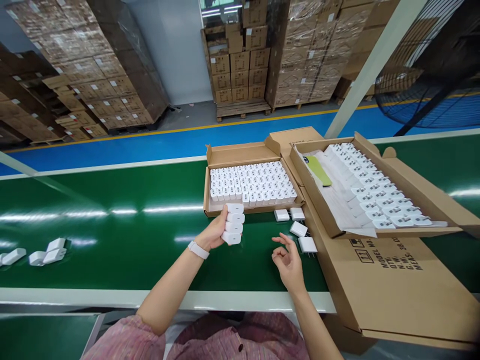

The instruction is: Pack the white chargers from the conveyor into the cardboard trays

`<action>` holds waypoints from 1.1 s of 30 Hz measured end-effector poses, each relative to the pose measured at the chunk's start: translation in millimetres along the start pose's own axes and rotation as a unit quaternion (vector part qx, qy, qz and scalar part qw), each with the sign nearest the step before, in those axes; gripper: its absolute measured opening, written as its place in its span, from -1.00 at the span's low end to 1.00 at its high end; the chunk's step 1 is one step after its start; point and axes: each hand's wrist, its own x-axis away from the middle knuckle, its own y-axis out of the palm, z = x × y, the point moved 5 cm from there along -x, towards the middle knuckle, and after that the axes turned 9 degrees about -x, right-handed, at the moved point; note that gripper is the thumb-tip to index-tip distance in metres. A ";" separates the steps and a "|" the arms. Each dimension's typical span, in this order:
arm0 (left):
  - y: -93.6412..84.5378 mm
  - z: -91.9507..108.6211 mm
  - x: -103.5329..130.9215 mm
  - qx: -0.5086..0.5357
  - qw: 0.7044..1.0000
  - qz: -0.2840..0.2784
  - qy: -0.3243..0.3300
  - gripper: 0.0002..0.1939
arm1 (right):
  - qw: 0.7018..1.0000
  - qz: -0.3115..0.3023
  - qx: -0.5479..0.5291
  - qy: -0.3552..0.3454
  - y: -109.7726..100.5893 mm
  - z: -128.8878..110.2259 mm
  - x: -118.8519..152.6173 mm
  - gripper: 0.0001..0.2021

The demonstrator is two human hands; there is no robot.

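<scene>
My left hand holds a stack of several white chargers, one above another, just in front of an open cardboard box filled with rows of white chargers. My right hand hovers over the green belt with its fingers curled and apart, nothing visible in it. Loose white chargers with prongs lie just beyond and to the right of it. On the right, a second open box holds more chargers, prongs up, and a yellow-green phone on white lining.
The right box rests on a large carton. Several white chargers lie on the green belt at the left. A pale post and a black fan stand behind, with stacked cartons beyond the blue floor strip.
</scene>
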 end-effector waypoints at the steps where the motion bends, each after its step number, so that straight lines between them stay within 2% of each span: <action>1: -14.3 7.9 -5.0 -0.072 0.996 0.043 0.030 -0.26 | 1.000 0.008 0.010 -0.007 -1.4 1.0 -0.1 -0.44; 3: -42.2 25.5 -16.8 -0.217 0.964 0.129 0.081 -0.41 | 0.999 0.025 0.026 -0.020 -3.4 2.1 0.0 -0.47; 5: -61.4 40.0 -30.7 -0.369 0.905 0.191 0.093 -0.54 | 0.998 0.035 0.039 -0.030 -3.4 1.9 -0.1 -0.49; 8: -63.7 49.0 -53.7 -0.592 0.779 0.193 0.077 -0.63 | 0.997 0.041 0.058 -0.042 -1.3 1.2 -1.0 -0.50; 9: -59.8 48.3 -60.8 -0.628 0.754 0.178 0.072 -0.64 | 0.996 0.042 0.064 -0.046 -0.5 1.2 -1.3 -0.50; 11: -50.6 45.2 -72.0 -0.655 0.736 0.156 0.075 -0.65 | 0.994 0.045 0.079 -0.055 1.0 1.7 -1.3 -0.51; 13: -44.1 43.1 -78.9 -0.654 0.737 0.152 0.076 -0.55 | 0.991 0.054 0.107 -0.065 2.2 1.6 0.0 -0.51; 15: -40.9 43.9 -81.5 -0.652 0.737 0.166 0.065 -0.36 | 0.980 0.086 0.161 -0.084 1.2 -1.3 2.1 -0.55; 17: -35.4 50.0 -80.4 -0.648 0.732 0.201 0.063 -0.24 | 0.955 0.130 0.240 -0.118 -1.7 -7.6 3.6 -0.59; 19: -15.5 59.4 -78.9 -0.639 0.731 0.211 0.113 -0.29 | 0.920 0.156 0.326 -0.149 -4.8 -14.0 1.9 -0.61; 21: 23.7 65.6 -79.4 -0.624 0.737 0.151 0.213 -0.48 | 0.889 0.160 0.401 -0.152 -8.9 -16.4 -4.0 -0.57; 22: 48.6 65.7 -80.0 -0.614 0.736 0.096 0.268 -0.56 | 0.876 0.161 0.432 -0.143 -11.5 -15.8 -7.9 -0.55; 24: 94.6 60.9 -82.7 -0.611 0.719 0.026 0.330 -0.62 | 0.854 0.167 0.478 -0.120 -16.6 -12.6 -14.8 -0.51; 26: 130.0 53.3 -87.4 -0.639 0.678 0.020 0.362 -0.60 | 0.839 0.169 0.505 -0.107 -19.8 -7.9 -18.3 -0.48; 29: 157.1 41.2 -94.7 -0.668 0.648 0.047 0.362 -0.65 | 0.828 0.171 0.526 -0.091 -24.7 0.1 -15.8 -0.43; 33: 162.9 29.8 -97.0 -0.665 0.653 0.046 0.360 -0.71 | 0.837 0.162 0.517 -0.076 -35.1 6.3 -6.4 -0.47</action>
